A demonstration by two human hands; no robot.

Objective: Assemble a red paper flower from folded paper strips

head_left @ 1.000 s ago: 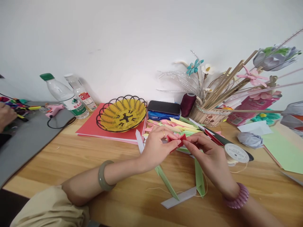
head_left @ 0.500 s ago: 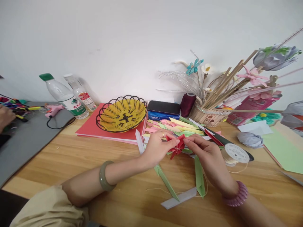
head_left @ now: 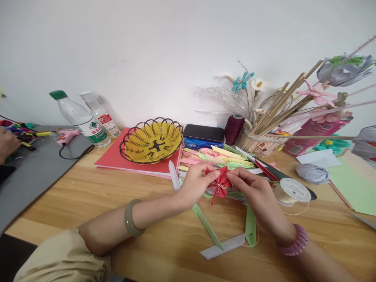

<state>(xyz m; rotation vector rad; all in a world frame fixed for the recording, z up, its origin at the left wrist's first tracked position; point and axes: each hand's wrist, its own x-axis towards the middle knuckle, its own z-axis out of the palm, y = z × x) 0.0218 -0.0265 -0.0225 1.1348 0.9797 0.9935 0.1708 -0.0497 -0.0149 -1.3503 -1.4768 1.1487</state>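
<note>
Between both hands is a red folded paper flower (head_left: 221, 183), its pleated petals fanned around a pale centre. My left hand (head_left: 194, 184) pinches its left side between thumb and fingers. On the opposite edge, my right hand (head_left: 254, 188) grips a petal with thumb and fingertips. Folded paper strips (head_left: 217, 154) in pink, yellow and green lie in a pile just behind the hands. Below them, a green strip (head_left: 208, 227), a white strip (head_left: 223, 246) and another green strip (head_left: 250, 225) lie loose on the wooden table, beside a thin cream thread.
A yellow woven basket (head_left: 152, 145) sits on red paper (head_left: 108, 156). Behind are a phone (head_left: 204, 133), a maroon thread cone (head_left: 234, 127) and a holder of sticks (head_left: 260, 143). A cord spool (head_left: 290, 192) stands right. Bottles (head_left: 91, 125), a pink glue gun (head_left: 68, 136) and another person's hand (head_left: 7, 143) are left.
The red paper flower has turned and opened out, showing more of its petals and centre. My hands keep their pinch with small finger shifts.
</note>
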